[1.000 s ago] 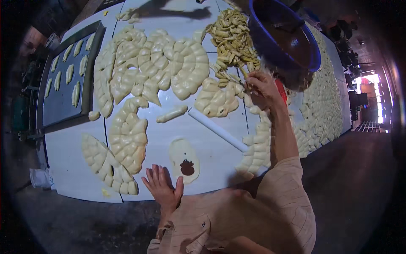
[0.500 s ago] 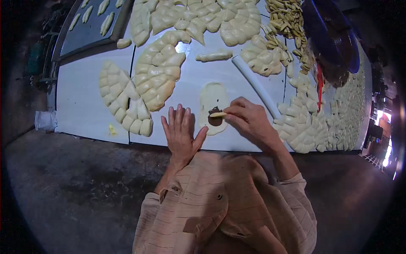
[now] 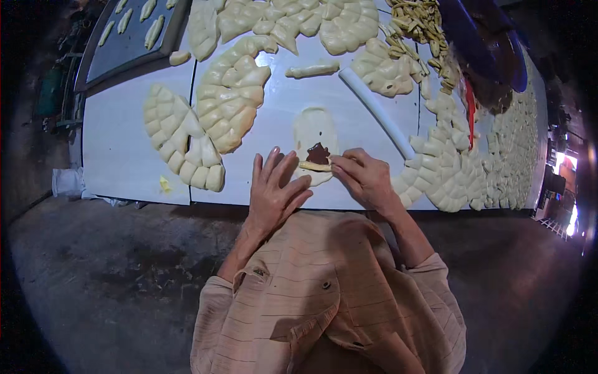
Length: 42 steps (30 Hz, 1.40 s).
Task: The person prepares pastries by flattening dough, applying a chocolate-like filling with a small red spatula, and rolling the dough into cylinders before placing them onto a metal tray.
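Observation:
A flattened oval of dough [image 3: 313, 124] lies on the white table in front of me. On its nearer half is a smear of dark brown chocolate paste [image 3: 318, 153], with a pale yellow banana slice [image 3: 315, 166] lying crosswise along the near side of the paste. My right hand [image 3: 369, 182] pinches the right end of this slice between thumb and fingers. At the dough's left edge, my left hand [image 3: 275, 190] has its fingers apart and holds nothing; its fingertips come close to the slice's left end.
A white rolling pin [image 3: 377, 114] and a rolled dough piece [image 3: 313, 69] lie beyond the dough. Cut dough portions [image 3: 230, 93] spread around it. Far right are piled banana slices [image 3: 420, 22], a blue basin [image 3: 492, 50] and a red-handled tool [image 3: 470, 112]. A tray [image 3: 134, 43] stands far left.
My right hand has brought the banana slice nearer to me and laid it below the chocolate paste. My left hand has lifted from flat on the table and turned toward the dough.

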Tool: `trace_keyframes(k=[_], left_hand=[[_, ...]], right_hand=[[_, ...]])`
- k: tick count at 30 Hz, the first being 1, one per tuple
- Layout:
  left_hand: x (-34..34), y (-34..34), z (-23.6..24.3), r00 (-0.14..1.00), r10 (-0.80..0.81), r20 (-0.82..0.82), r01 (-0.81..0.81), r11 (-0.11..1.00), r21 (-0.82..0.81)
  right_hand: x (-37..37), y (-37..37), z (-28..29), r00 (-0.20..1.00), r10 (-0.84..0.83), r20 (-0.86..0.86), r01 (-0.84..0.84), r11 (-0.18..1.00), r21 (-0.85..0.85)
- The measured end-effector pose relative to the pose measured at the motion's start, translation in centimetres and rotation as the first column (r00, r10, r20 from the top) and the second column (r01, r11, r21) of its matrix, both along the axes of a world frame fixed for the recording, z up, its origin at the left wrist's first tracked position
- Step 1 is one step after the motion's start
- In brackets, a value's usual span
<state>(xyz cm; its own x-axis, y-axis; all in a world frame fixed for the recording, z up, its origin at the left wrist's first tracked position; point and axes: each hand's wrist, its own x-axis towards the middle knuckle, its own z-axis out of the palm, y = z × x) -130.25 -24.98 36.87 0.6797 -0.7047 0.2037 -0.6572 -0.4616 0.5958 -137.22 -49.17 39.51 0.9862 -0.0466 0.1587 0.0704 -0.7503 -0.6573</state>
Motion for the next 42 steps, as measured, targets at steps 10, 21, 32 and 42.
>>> trace_keyframes(k=[10, 21, 32, 42], left_hand=[[1.2, -1.0, -0.1, 0.992, -0.097, 0.080, 0.097, 0.995, 0.003], [3.3, -3.4, 0.2, 0.973, 0.229, -0.019, -0.229, 0.973, 0.026], [5.0, -1.8, 0.4, 0.996, -0.084, 0.037, 0.083, 0.996, 0.029], [5.2, -2.5, 0.1, 0.999, 0.047, -0.024, -0.046, 0.998, 0.050]], right_hand=[[-1.0, 0.7, -0.8, 0.981, 0.193, -0.035, -0.196, 0.963, -0.184], [1.6, 1.0, 0.5, 0.946, -0.221, -0.237, 0.258, 0.956, 0.138], [1.3, -0.8, 0.6, 0.988, 0.124, -0.086, -0.135, 0.981, -0.137], [3.0, -1.3, 0.3, 0.982, 0.088, -0.166, -0.106, 0.989, -0.102]])
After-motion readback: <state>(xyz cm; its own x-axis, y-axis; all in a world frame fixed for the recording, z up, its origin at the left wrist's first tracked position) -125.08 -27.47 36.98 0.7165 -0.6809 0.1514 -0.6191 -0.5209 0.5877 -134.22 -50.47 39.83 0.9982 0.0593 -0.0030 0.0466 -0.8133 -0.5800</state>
